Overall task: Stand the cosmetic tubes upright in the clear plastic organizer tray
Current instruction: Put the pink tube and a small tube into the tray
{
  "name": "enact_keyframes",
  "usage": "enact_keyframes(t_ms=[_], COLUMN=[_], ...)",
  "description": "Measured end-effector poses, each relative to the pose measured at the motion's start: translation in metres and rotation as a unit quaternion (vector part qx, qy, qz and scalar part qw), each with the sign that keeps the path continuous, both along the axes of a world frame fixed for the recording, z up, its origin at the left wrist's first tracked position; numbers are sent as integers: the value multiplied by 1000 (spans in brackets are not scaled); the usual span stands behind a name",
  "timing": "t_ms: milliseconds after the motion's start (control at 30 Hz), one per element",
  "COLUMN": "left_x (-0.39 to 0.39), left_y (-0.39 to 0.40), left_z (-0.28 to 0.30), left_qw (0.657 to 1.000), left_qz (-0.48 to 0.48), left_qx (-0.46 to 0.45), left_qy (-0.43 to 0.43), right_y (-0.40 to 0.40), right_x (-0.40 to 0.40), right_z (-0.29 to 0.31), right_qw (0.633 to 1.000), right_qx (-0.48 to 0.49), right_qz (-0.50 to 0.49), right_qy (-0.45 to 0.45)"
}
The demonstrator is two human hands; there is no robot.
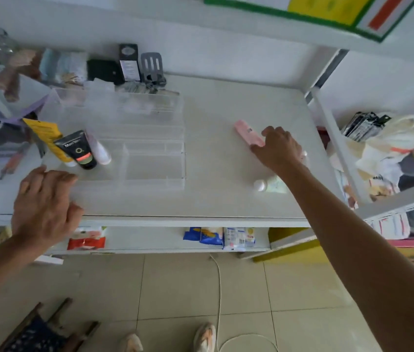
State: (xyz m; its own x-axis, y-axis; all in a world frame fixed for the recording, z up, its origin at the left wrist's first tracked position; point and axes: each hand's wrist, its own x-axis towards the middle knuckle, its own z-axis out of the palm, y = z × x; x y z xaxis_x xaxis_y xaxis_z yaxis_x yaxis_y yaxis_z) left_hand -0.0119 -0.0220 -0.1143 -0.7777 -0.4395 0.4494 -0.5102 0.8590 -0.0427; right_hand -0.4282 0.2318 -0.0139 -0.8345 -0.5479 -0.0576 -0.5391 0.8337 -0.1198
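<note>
The clear plastic organizer tray stands on the white table, left of centre. In its front-left compartment stand a black tube, a yellow tube and a white tube, caps down and leaning left. A pink tube lies flat on the table to the right; my right hand rests over its near end, fingers touching it. A pale green tube with a white cap lies flat beside my right wrist. My left hand hovers open at the table's front-left edge, holding nothing.
Boxes, a grey stand and packets crowd the table's back left. A side shelf with bags is to the right. A lower shelf holds packets. A white cable runs across the tiled floor.
</note>
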Motion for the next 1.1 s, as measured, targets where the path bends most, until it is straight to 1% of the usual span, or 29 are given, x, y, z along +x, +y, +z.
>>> enact_keyframes(t_ms=[67, 167, 267, 367, 467, 533, 600, 667, 733, 800, 833, 867, 1000, 1100], left_x=[2, 3, 2, 3, 1, 2, 4, 4, 4, 4, 3, 3, 3, 4], left_y=[2, 1, 2, 3, 1, 0, 0, 0, 0, 0, 0, 0, -1, -3], left_z=[-1, 0, 3, 5, 5, 5, 6, 7, 9, 12, 12, 12, 11, 10], left_qw=[1000, 999, 998, 998, 999, 999, 999, 999, 998, 998, 997, 997, 997, 998], left_qz=[9, 25, 37, 32, 15, 11, 13, 14, 11, 11, 11, 11, 11, 7], left_qx=[-5, 11, 23, 22, 19, 22, 21, 19, 22, 29, 33, 38, 34, 23], left_qy=[-8, -30, -46, -48, -42, -42, -43, -45, -53, -62, -66, -70, -65, -59], right_y=[-1, 2, 0, -4, 1, 0, -8, -22, -40, -66, -81, -95, -147, -168], right_x=[-3, -5, -3, 3, 19, 38, 62, 87, 112, 134, 145, 154, 176, 180], right_z=[-11, -21, -19, -4, 20, 37, 53, 66, 75, 75, 71, 65, 36, 32], right_qw=[1000, 999, 995, 995, 993, 987, 982, 971, 947, 909, 897, 892, 895, 899], right_qx=[7, 1, 22, 19, -33, -72, -107, -179, -276, -343, -352, -348, -320, -314], right_qz=[16, 20, 25, 16, 25, 54, 86, 120, 166, 212, 225, 235, 245, 245], right_qy=[3, 49, 93, 98, 112, 131, 131, 100, 7, -104, -146, -168, -189, -181])
